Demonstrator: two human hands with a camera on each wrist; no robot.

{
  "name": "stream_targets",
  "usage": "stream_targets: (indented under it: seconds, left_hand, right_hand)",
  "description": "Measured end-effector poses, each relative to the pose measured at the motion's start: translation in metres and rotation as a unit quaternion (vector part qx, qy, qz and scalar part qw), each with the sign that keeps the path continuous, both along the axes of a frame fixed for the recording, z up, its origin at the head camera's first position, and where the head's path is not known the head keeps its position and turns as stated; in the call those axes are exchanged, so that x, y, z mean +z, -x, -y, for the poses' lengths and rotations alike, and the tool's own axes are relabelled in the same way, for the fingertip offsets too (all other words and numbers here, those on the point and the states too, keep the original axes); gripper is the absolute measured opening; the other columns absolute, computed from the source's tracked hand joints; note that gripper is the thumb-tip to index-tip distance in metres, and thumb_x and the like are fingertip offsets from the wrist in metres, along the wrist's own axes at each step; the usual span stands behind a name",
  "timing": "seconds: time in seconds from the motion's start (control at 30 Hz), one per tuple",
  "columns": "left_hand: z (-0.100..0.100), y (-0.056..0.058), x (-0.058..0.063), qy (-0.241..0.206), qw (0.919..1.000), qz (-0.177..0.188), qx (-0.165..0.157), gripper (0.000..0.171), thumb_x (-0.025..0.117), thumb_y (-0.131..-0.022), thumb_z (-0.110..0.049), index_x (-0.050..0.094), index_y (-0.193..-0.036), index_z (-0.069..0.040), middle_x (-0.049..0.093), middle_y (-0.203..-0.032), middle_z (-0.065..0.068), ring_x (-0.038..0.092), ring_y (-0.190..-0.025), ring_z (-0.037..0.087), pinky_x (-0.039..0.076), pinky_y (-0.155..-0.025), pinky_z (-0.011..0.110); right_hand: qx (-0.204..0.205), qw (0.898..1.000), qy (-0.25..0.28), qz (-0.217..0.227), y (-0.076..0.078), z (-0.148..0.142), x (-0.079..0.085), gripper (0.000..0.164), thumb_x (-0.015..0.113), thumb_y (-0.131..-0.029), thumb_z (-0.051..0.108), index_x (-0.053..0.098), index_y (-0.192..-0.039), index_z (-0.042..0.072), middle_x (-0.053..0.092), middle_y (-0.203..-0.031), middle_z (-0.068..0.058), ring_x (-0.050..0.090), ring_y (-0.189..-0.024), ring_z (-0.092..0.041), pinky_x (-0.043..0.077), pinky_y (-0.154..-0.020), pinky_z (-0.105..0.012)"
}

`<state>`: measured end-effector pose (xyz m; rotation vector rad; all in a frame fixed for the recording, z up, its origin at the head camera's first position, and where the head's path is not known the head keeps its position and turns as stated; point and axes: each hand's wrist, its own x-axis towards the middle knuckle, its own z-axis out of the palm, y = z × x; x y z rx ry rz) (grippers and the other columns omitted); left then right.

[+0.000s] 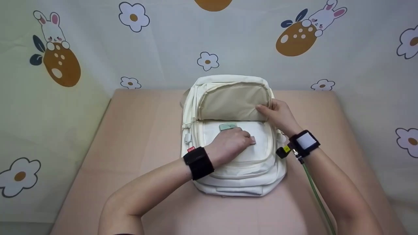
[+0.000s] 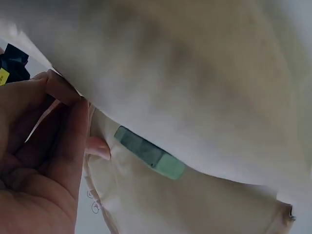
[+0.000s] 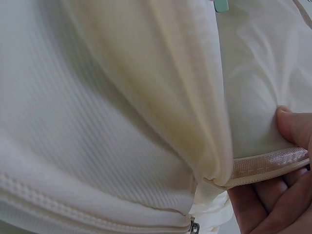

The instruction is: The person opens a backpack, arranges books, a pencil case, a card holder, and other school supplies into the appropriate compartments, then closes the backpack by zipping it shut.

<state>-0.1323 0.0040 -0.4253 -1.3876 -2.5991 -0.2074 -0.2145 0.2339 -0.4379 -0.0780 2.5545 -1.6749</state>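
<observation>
A cream backpack [image 1: 238, 168] lies on its back with its front pocket unzipped and the beige-lined flap [image 1: 228, 104] folded up. My left hand [image 1: 230, 143] is over the white front panel, pinching a small pink block [image 2: 62, 90] between thumb and fingers. Close by, a small green block [image 2: 148, 152] shows at the edge of the panel, partly covered in the head view by the left hand. At the flap's right edge, my right hand [image 1: 282, 114] grips the fabric, its thumb [image 3: 292, 126] on the lining and its fingers behind the zipper edge.
The backpack rests on a table with a pinkish cover [image 1: 140, 130]. Behind it hangs a patterned cloth backdrop [image 1: 173, 42] with rabbits and flowers. Black bands circle both wrists, and a green cable [image 1: 318, 195] runs along the right forearm.
</observation>
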Motion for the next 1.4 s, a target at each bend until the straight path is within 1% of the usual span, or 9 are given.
stream_targets:
  seconds: [0.27, 0.47, 0.67, 0.77, 0.93, 1.07, 1.17, 1.3, 1.4]
  left_hand:
    - [0.002, 0.000, -0.006, -0.015, 0.9998, -0.014, -0.003, 0.021, 0.063, -0.098, -0.014, 0.074, -0.116, -0.017, 0.071, -0.104, 0.000, 0.062, -0.091, 0.019, 0.051, -0.081, 0.030]
    - [0.017, -0.004, 0.009, -0.073, 0.9971, -0.022, 0.006, 0.023, 0.064, -0.102, -0.028, 0.073, -0.116, -0.012, 0.070, -0.118, 0.006, 0.066, -0.102, 0.022, 0.055, -0.087, 0.032]
    - [0.070, 0.011, 0.029, -0.223, 0.9711, -0.079, 0.030, 0.029, 0.075, -0.094, -0.014, 0.072, -0.120, -0.002, 0.071, -0.118, 0.012, 0.067, -0.109, 0.025, 0.053, -0.096, 0.033]
    - [0.096, 0.025, 0.032, -0.276, 0.9541, -0.078, 0.085, 0.039, 0.080, -0.089, -0.010, 0.068, -0.126, -0.001, 0.068, -0.120, 0.012, 0.065, -0.110, 0.026, 0.053, -0.095, 0.033]
    - [0.121, 0.045, 0.024, -0.308, 0.9301, 0.087, 0.180, 0.060, 0.077, -0.094, -0.021, 0.053, -0.146, -0.005, 0.062, -0.132, 0.012, 0.059, -0.121, 0.025, 0.048, -0.103, 0.040]
    - [0.126, 0.053, 0.015, -0.342, 0.8824, 0.250, 0.204, 0.049, 0.071, -0.098, -0.028, 0.059, -0.141, -0.009, 0.067, -0.129, 0.007, 0.062, -0.118, 0.020, 0.050, -0.102, 0.038]
    - [0.125, 0.055, 0.012, -0.366, 0.8574, 0.297, 0.207, 0.033, 0.069, -0.100, -0.029, 0.069, -0.126, -0.010, 0.072, -0.115, 0.003, 0.067, -0.104, 0.016, 0.055, -0.091, 0.034]
    - [0.124, 0.055, 0.012, -0.373, 0.8566, 0.292, 0.206, 0.023, 0.068, -0.100, -0.027, 0.072, -0.115, -0.010, 0.074, -0.105, 0.000, 0.068, -0.092, 0.014, 0.056, -0.082, 0.033]
    - [0.124, 0.052, 0.013, -0.370, 0.8659, 0.268, 0.203, 0.019, 0.068, -0.100, -0.024, 0.073, -0.110, -0.009, 0.074, -0.099, -0.001, 0.066, -0.085, 0.013, 0.054, -0.076, 0.032]
  right_hand:
    - [0.003, 1.000, 0.000, -0.001, 0.000, -0.001, -0.001, 0.048, 0.073, -0.093, 0.049, 0.070, -0.111, 0.004, 0.072, -0.103, -0.013, 0.065, -0.089, -0.025, 0.058, -0.075, -0.032]
    - [0.012, 1.000, 0.000, -0.008, 0.000, 0.000, -0.002, 0.049, 0.072, -0.094, 0.048, 0.069, -0.111, 0.003, 0.072, -0.103, -0.014, 0.066, -0.088, -0.024, 0.058, -0.075, -0.032]
    - [0.009, 1.000, 0.003, 0.002, 0.000, 0.000, -0.002, 0.049, 0.072, -0.093, 0.049, 0.069, -0.110, 0.004, 0.072, -0.106, -0.013, 0.065, -0.094, -0.026, 0.057, -0.079, -0.032]
    - [0.006, 1.000, -0.003, 0.007, 0.000, -0.001, -0.002, 0.050, 0.071, -0.093, 0.051, 0.069, -0.111, 0.004, 0.071, -0.107, -0.013, 0.065, -0.095, -0.026, 0.057, -0.080, -0.032]
    - [0.007, 1.000, -0.002, 0.002, 0.000, 0.000, -0.003, 0.051, 0.071, -0.093, 0.052, 0.069, -0.113, 0.005, 0.071, -0.107, -0.013, 0.064, -0.096, -0.026, 0.056, -0.081, -0.031]
    - [0.013, 1.000, 0.004, -0.006, -0.001, -0.001, -0.004, 0.051, 0.072, -0.093, 0.052, 0.069, -0.109, 0.004, 0.071, -0.106, -0.012, 0.063, -0.095, -0.024, 0.055, -0.080, -0.030]
    - [0.015, 1.000, 0.003, -0.011, -0.002, -0.003, -0.004, 0.050, 0.072, -0.093, 0.052, 0.068, -0.104, 0.003, 0.069, -0.101, -0.013, 0.063, -0.090, -0.024, 0.056, -0.076, -0.029]
    - [0.024, 1.000, 0.005, -0.019, -0.004, -0.007, -0.002, 0.048, 0.073, -0.093, 0.049, 0.067, -0.100, 0.002, 0.070, -0.097, -0.015, 0.065, -0.088, -0.026, 0.056, -0.074, -0.030]
    - [0.040, 0.999, -0.005, -0.028, -0.008, -0.010, 0.001, 0.047, 0.073, -0.093, 0.048, 0.068, -0.104, 0.002, 0.072, -0.101, -0.013, 0.066, -0.092, -0.024, 0.054, -0.079, -0.029]
